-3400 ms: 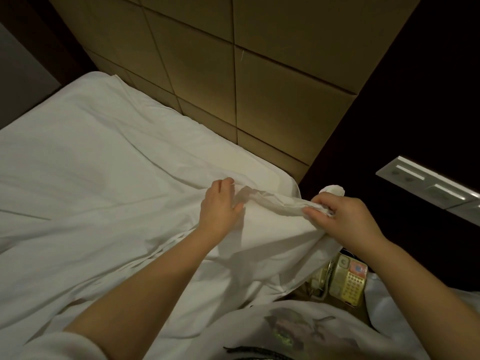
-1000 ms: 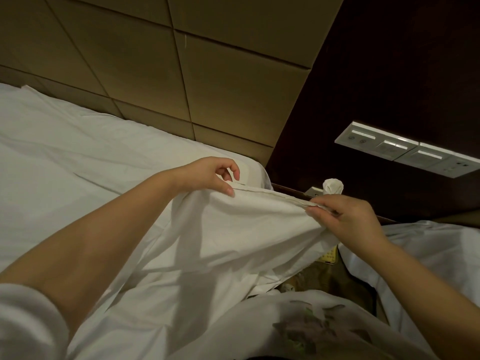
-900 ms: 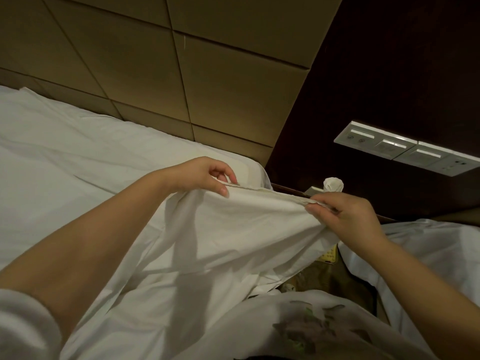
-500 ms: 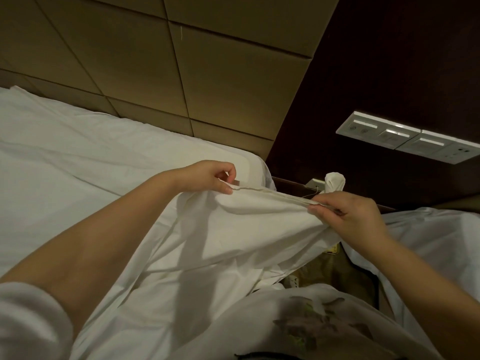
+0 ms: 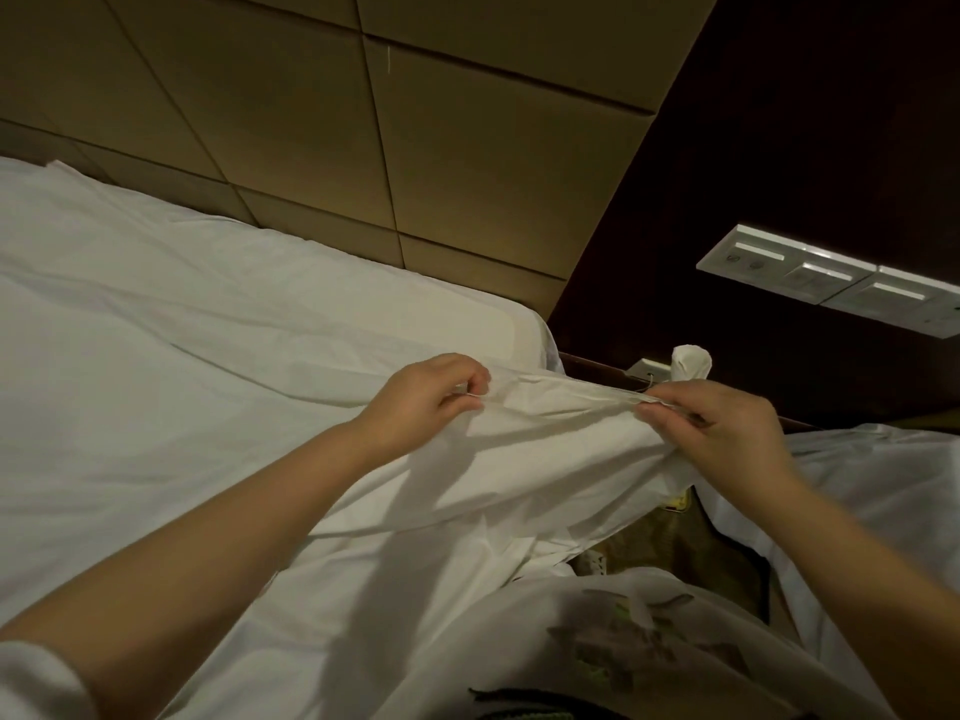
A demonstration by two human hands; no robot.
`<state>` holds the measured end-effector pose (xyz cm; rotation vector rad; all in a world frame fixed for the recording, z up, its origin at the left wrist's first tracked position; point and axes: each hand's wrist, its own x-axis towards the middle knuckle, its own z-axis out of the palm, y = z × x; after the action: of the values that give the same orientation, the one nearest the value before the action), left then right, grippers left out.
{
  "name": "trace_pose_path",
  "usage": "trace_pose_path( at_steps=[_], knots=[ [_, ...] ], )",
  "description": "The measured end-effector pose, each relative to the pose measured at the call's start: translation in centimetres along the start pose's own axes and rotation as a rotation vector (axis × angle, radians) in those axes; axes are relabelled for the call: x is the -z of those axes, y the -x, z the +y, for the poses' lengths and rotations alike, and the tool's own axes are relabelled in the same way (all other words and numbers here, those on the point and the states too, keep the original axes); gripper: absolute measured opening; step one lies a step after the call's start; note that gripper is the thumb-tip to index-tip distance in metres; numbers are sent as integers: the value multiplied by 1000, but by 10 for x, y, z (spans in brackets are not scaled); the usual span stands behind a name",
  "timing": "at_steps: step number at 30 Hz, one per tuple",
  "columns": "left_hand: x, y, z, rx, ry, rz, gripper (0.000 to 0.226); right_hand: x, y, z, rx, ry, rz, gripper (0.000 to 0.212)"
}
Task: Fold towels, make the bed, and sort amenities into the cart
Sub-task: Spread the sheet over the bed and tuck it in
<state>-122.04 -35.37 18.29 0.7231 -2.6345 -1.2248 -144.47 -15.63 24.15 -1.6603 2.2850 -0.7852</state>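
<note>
Over a bed (image 5: 130, 356), the left hand (image 5: 421, 402) and right hand (image 5: 722, 433) each pinch a white sheet's (image 5: 519, 459) edge, stretched taut between them

Stretched bunched sheet edge (image 5: 563, 396) out taut between left hand (image 5: 421, 402) and right hand (image 5: 724, 433); spread hands wider apart along hem.

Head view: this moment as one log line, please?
left hand: pinches white fabric bed sheet | right hand: pinches same sheet | sheet: hem stretched between hands
</note>
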Motion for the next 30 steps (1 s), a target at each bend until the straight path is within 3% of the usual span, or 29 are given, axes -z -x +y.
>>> trace_pose_path(
  at_steps=[4, 8, 13, 17, 19, 21, 26, 30],
  knots=[
    [-10, -3, -9, 49, -30, 49, 7, -1, -3, -1, 34, -7, -7, 68],
    [-21, 1, -8, -47, -102, 53, 16, 0, -4, 3, 12, -13, -4, 56],
    [-23, 0, -13, 37, -71, 86, 19, -2, -4, 7, 46, 34, 17, 49],
    [-12, -15, -10, 147, 151, -79, 3, -5, -5, 9, 57, 26, 28, 53],
    [-1, -25, -5, 230, 360, -195, 14, -6, -4, 10, 39, 3, 19, 62],
    [13, -35, -2, 278, 492, -358, 19, -6, -4, 11, 20, -3, 14, 54],
    [27, -56, -4, 331, 389, -614, 16, -7, -6, 9, -11, 6, -20, 46],
    [35, -57, -10, 358, 447, -619, 16, -7, -6, 12, -46, 15, -40, 21]
  ],
)
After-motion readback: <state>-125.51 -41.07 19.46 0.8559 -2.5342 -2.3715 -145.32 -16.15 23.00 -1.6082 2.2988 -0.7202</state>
